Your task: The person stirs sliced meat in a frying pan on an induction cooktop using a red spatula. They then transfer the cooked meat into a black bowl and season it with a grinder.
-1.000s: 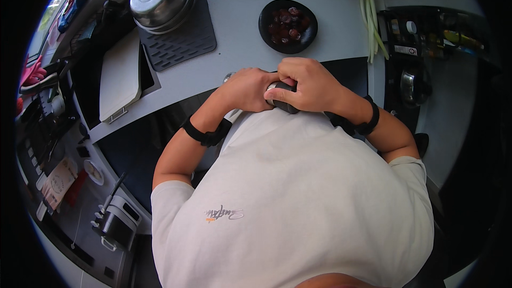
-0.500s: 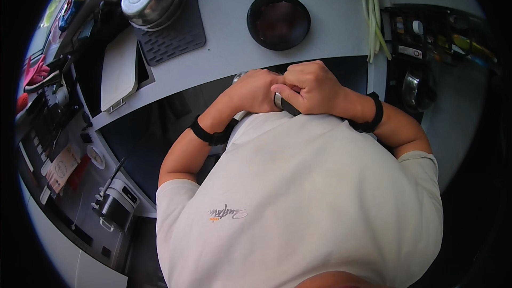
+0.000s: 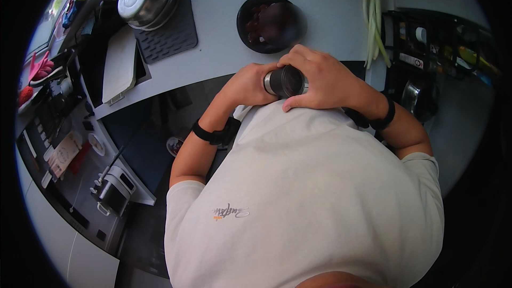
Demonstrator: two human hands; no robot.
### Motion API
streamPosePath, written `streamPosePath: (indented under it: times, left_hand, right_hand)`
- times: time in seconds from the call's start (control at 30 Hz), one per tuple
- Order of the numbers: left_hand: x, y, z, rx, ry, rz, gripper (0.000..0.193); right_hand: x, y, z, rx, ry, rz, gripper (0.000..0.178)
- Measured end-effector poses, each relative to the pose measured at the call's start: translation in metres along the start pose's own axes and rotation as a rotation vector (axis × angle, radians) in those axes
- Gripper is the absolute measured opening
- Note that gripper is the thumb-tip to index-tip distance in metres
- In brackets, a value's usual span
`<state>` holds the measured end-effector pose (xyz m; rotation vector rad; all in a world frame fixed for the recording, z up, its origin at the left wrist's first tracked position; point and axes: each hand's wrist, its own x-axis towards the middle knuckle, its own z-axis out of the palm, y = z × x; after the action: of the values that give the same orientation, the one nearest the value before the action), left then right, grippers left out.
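Observation:
Close to my chest, at the front edge of the counter, both hands hold a short round container with a dark, glossy top and a silver band. My left hand is closed round its left side. My right hand curves round its right side, fingers over the far rim and thumb at the near side. What the container holds cannot be made out. Just beyond the hands, a black bowl of dark red chunks stands on the counter; a blurred patch covers its right part.
Upturned metal bowls sit on a grey ridged mat at the far left. Nearby is a white board. Long green stalks lie on the right, beside a dark rack of packages. A metal pot is below the rack.
My right hand has opened out from over the container and slid right, uncovering its dark top. In view, the bowl appears slightly further left.

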<state>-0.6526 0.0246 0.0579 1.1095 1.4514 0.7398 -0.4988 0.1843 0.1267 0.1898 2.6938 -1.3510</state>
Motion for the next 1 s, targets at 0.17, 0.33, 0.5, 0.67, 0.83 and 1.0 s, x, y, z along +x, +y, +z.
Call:
streamPosePath:
  times: [0.17,0.33,0.5,0.67,0.83,1.0]
  left_hand:
    - [0.011,0.007,-0.001,-0.026,0.056,0.001,0.058]
    - [0.017,0.026,-0.011,-0.163,0.138,0.064,0.056]
    - [0.015,0.038,-0.022,-0.243,0.175,0.194,0.05]
    - [0.003,0.029,-0.027,-0.229,0.14,0.287,0.048]
    - [-0.004,0.022,-0.023,-0.142,0.208,0.422,0.062]
    - [-0.014,0.012,-0.03,0.098,0.198,0.52,0.072]
  right_hand:
    - [-0.008,0.017,-0.002,0.139,0.085,0.032,0.092]
    - [0.001,0.044,-0.016,0.44,-0.137,0.254,0.089]
    - [0.003,0.042,0.002,0.366,-0.007,0.211,0.066]
    - [0.013,0.034,0.034,0.27,0.11,0.077,0.058]
    - [0.025,0.025,0.066,0.244,0.31,0.004,0.059]
    - [0.024,0.022,0.09,0.315,0.316,0.047,0.057]
